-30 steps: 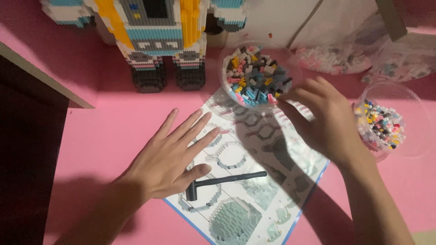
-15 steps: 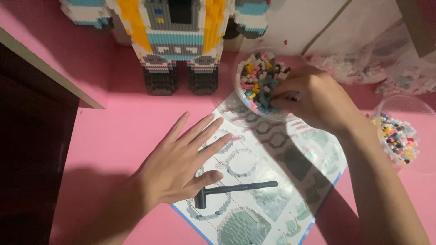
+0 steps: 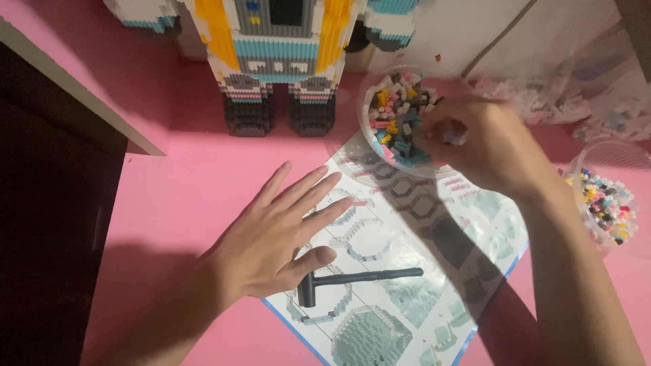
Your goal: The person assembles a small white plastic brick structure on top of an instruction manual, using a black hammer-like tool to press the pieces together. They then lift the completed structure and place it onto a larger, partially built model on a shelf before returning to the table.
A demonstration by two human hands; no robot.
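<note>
My left hand [image 3: 274, 237] lies flat with fingers spread on the pink table [image 3: 190, 176], its fingertips resting on the left edge of a printed instruction sheet [image 3: 407, 271]. My right hand [image 3: 485, 146] reaches into a clear bowl [image 3: 369, 142] of small mixed-colour building bricks, fingers curled among the pieces; whether it grips one is hidden. A small black hammer [image 3: 352, 281] lies on the sheet just below my left thumb. A large brick-built figure [image 3: 281, 54] in grey, yellow and blue stands at the back.
A second clear bowl [image 3: 610, 196] of small coloured bricks sits at the right edge. Clear plastic bags of bricks [image 3: 569, 95] lie at the back right. A dark drop-off [image 3: 47, 224] borders the table on the left.
My right hand has moved left from beside the bowl into it and curled its fingers among the bricks. My left hand has stayed flat on the sheet's edge.
</note>
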